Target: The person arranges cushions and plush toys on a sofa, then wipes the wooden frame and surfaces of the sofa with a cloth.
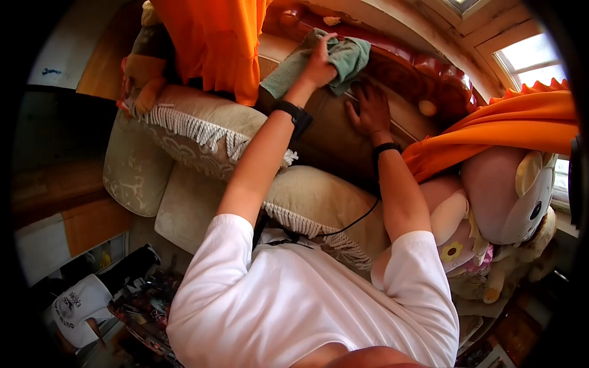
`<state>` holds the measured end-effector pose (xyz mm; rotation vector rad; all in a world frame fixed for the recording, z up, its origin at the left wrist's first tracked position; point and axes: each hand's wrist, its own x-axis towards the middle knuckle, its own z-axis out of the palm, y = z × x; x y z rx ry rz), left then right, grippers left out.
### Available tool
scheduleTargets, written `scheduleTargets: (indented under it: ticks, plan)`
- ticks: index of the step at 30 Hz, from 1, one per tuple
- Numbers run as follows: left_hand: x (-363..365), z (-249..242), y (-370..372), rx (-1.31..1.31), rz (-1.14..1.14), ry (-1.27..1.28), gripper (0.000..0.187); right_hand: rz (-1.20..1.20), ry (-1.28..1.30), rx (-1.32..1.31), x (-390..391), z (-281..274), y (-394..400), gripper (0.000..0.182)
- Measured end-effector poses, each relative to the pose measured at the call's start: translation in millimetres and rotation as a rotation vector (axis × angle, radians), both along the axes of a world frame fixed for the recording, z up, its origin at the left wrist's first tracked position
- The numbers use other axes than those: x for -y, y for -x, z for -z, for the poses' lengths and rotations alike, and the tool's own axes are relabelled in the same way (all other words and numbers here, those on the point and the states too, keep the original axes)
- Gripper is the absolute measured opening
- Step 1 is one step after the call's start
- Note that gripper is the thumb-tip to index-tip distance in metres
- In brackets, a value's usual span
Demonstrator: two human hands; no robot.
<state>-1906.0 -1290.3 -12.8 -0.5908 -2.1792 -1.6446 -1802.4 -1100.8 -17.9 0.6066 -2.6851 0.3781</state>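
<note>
My left hand [318, 69] is on a green cloth [288, 70], which is bunched around the palm and spreads out on both sides, with a finger or thumb raised at the top. Both hands reach over the brown padded back [325, 122] of a sofa. Lower and to the right, my right hand [371, 111] lies on that padding, fingers spread and holding nothing. Just beyond them runs a glossy, carved red-brown wooden rail [399, 70]. Each wrist wears a black band.
Fringed beige cushions [325, 196] lie below my arms. Orange curtains [211, 49] hang at left and drape at right [509, 122]. A large plush toy [500, 196] sits at right, near a window [532, 58]. Another person in a white shirt [80, 310] is at lower left.
</note>
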Motion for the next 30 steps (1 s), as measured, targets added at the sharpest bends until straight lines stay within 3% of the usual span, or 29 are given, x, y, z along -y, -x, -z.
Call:
scheduleTargets:
  ticks: [1, 3, 4, 5, 8, 10, 11, 12, 13, 14, 17, 19, 20, 23, 26, 30]
  plan:
    - [7.6, 2.1, 5.5, 0.051, 0.026, -0.048, 0.061, 0.0, -0.005, 0.004, 0.0, 0.9, -0.6, 0.047]
    - [24.3, 22.7, 23.6, 0.045, -0.192, -0.125, 0.061, 0.01, -0.013, 0.006, -3.3, 1.6, 2.6, 0.047]
    - [32.9, 8.0, 20.1, 0.135, -0.197, -0.297, 0.064, -0.004, 0.008, 0.005, -3.1, 1.2, 1.5, 0.048]
    - [43.3, 8.4, 24.9, 0.069, -0.295, -0.236, 0.061, -0.017, 0.03, 0.005, -2.6, 1.3, 0.6, 0.048]
    - [41.9, -8.6, 8.4, 0.154, -0.169, -0.363, 0.053, -0.003, 0.027, -0.061, 0.4, 1.1, -0.5, 0.048]
    - [28.5, -21.4, -3.4, 0.508, 0.169, -0.475, 0.044, 0.0, 0.016, -0.023, 1.0, -3.3, -1.5, 0.049]
    - [16.6, -9.7, -4.3, 0.552, 0.331, -0.446, 0.04, 0.002, 0.0, 0.005, 0.9, -5.6, 0.0, 0.049]
    - [-5.8, 16.0, -2.4, 0.29, 0.386, -0.306, 0.045, -0.008, 0.002, 0.002, -1.0, -2.6, 0.8, 0.049]
    - [-18.3, 25.6, -11.2, 0.296, 0.305, 0.149, 0.053, 0.014, -0.033, 0.013, -4.1, 4.4, -2.0, 0.049]
    - [-26.2, 16.2, -19.2, 0.177, 0.329, 0.263, 0.061, 0.035, -0.069, 0.018, -5.7, 8.0, -1.8, 0.05]
    - [-8.7, 12.9, -14.7, 0.276, 0.388, 0.21, 0.066, 0.06, -0.151, 0.042, -4.1, 10.5, 1.5, 0.05]
    - [31.4, 32.2, 2.0, 0.183, 0.225, 0.384, 0.07, 0.057, -0.134, 0.024, -0.3, 3.6, 1.5, 0.047]
    - [53.7, 29.3, -6.5, 0.177, -0.016, 0.518, 0.07, 0.051, -0.058, 0.047, 0.8, 1.7, 0.9, 0.045]
    - [108.3, 22.0, -16.9, 0.046, -0.211, 0.499, 0.072, 0.008, 0.0, 0.029, 2.5, 2.7, -0.6, 0.039]
    - [98.0, 1.8, -35.0, 0.225, -0.282, 0.746, 0.071, 0.015, -0.055, -0.029, 2.8, 5.8, 1.9, 0.036]
    - [47.2, -2.8, -60.5, 0.209, -0.167, 0.756, 0.065, 0.004, -0.104, -0.007, -0.4, 12.7, 5.4, 0.043]
